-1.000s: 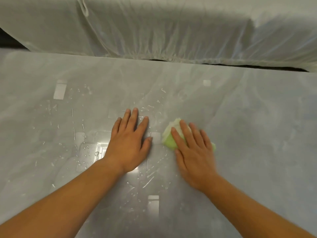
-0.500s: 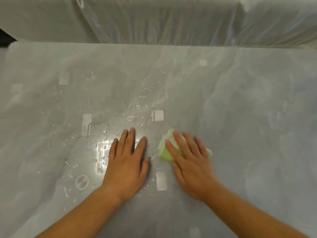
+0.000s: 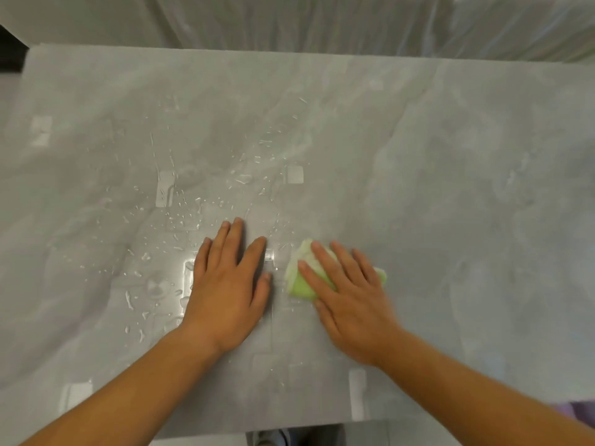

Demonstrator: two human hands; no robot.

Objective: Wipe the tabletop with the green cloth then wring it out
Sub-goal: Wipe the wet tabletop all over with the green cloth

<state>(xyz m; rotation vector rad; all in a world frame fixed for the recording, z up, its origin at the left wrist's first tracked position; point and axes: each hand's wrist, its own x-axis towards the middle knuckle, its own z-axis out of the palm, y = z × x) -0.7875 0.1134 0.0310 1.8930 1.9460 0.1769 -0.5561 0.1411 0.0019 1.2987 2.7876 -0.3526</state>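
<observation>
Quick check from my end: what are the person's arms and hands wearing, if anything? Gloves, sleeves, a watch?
Nothing is worn. The left hand and right hand are bare, with no gloves, rings or marks visible. Both forearms are bare to the frame edge: no sleeves, watch, bands or straps show. Fingernails look short and unpainted.

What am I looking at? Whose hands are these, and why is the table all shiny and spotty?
A person wears a camera on their head, so you see their own two arms from above. The right hand presses flat on a green cloth to wipe the grey tabletop. The left hand rests flat on the table, holding nothing. The shiny spots are water droplets, mostly to the left of the cloth. Behind the table hangs a pale plastic sheet.
</observation>
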